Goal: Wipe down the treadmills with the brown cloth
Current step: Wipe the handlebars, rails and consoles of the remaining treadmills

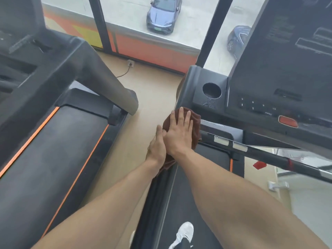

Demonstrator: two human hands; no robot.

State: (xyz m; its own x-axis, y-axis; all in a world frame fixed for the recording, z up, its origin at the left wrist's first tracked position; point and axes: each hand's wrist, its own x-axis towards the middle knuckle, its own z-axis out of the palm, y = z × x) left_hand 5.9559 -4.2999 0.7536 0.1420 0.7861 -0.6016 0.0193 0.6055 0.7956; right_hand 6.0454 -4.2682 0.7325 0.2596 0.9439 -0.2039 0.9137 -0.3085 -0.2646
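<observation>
The brown cloth (195, 121) is draped over the left handrail of the right treadmill (203, 97), just below its cup holder. My right hand (178, 132) lies flat on the cloth with straight, spread fingers. My left hand (158, 146) sits beside it on the rail's outer side, fingers straight, pressing the hanging part of the cloth. Much of the cloth is hidden under both hands.
A second treadmill (53, 141) with orange belt stripes stands to the left, across a strip of beige floor. The right treadmill's console (280, 69) rises at upper right with a red stop button (288, 121). Windows ahead show parked cars. My white shoe (185, 232) stands on the belt.
</observation>
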